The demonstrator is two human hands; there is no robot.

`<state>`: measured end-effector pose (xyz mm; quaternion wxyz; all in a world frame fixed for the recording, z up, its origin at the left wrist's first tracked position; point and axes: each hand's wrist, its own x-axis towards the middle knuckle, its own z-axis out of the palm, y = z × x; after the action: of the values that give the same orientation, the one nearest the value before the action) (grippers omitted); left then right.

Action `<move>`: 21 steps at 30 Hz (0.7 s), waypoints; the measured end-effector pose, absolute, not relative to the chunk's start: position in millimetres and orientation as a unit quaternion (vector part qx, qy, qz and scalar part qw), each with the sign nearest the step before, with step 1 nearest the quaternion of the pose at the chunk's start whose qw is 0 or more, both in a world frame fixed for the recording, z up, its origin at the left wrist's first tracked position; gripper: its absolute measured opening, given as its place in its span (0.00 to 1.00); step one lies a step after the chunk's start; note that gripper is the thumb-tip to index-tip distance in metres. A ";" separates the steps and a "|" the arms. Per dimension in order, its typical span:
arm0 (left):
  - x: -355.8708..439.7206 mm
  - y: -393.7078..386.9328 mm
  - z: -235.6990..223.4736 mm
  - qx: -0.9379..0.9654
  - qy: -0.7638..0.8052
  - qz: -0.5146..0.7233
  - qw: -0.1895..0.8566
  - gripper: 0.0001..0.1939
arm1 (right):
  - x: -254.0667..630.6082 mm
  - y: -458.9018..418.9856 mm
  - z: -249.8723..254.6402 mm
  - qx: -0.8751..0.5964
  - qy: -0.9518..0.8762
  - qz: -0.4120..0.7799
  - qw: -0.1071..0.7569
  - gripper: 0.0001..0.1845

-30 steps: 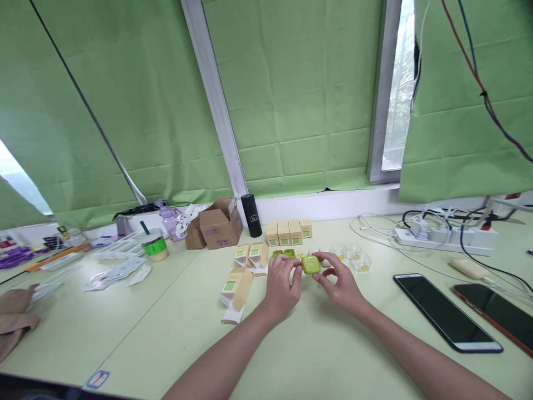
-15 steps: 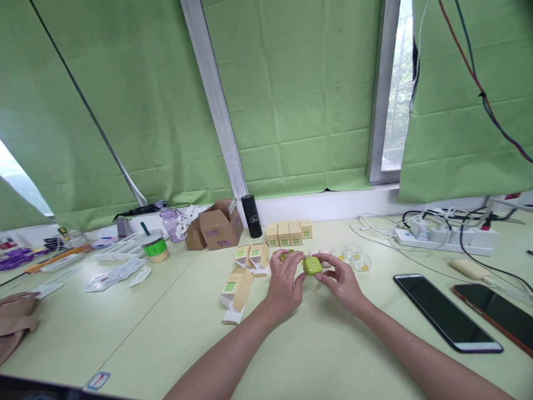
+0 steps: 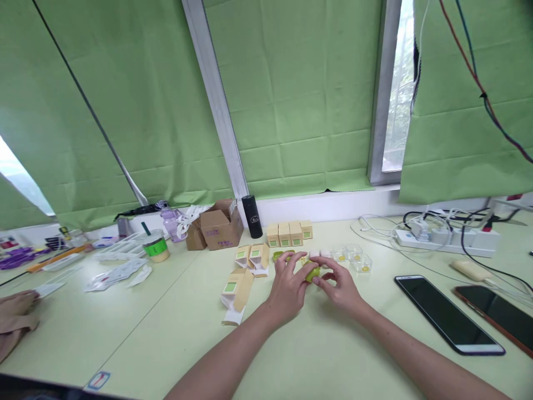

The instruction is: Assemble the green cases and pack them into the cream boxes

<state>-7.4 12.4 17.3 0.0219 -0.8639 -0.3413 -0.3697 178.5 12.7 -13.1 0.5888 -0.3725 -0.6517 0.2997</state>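
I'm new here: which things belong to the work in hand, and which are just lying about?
Seemingly in use: green case, in both hands; small cartons; clear containers.

Seemingly lying about: drink cup; black bottle; power strip; phones.

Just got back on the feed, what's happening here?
The left hand and right hand are holding a small green item between their fingers. Three cartons with flaps open lie to the left. Four small boxes stand in a row behind; clear containers sit beyond the right hand.

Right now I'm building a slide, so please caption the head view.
Left hand and right hand hold a small green case over the table, four small boxes behind.
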 end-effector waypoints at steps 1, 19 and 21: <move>-7.3 12.6 17.2 -0.863 -0.341 -0.372 0.018 0.28 | 178.2 12.4 -12.9 -0.374 -0.655 0.294 0.587 0.20; -12.7 53.3 1.6 -0.638 -0.394 -0.557 -0.356 0.25 | 178.1 19.5 -25.8 -0.472 -0.830 -0.046 0.293 0.25; -12.4 55.4 0.1 -0.624 -0.379 -0.564 -0.386 0.25 | 176.0 22.5 -25.0 -0.484 -0.832 -0.060 0.265 0.27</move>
<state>-12.4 55.4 0.1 -0.3862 -0.6238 -0.3788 -0.5641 176.0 22.5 -25.0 0.2652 -0.4840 -0.8318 -0.0601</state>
